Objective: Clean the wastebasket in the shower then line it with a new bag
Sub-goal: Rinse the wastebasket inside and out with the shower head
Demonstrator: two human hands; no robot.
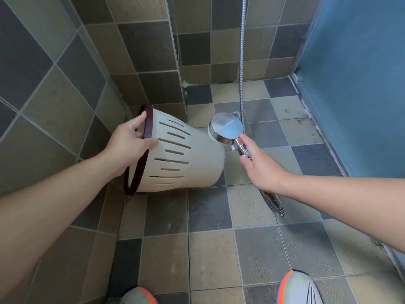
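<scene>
Cream slotted plastic wastebasket (175, 154) with dark-brown rim lies tilted at frame centre, left hand (129, 141) gripping the rim; right hand (260, 165) grasps the chrome shower head (225, 128), rinsing its outside. Next: turn it, spray inside.

The floor (210, 249) is laid in square tiles, beige and dark grey in a patchwork, some embossed with flower patterns. A cream slotted wastebasket (186, 159) with a dark brown rim lies tipped on its side on it by the left wall. Two grey-and-orange shoes (299, 288) stand on the tiles at the bottom edge.
</scene>
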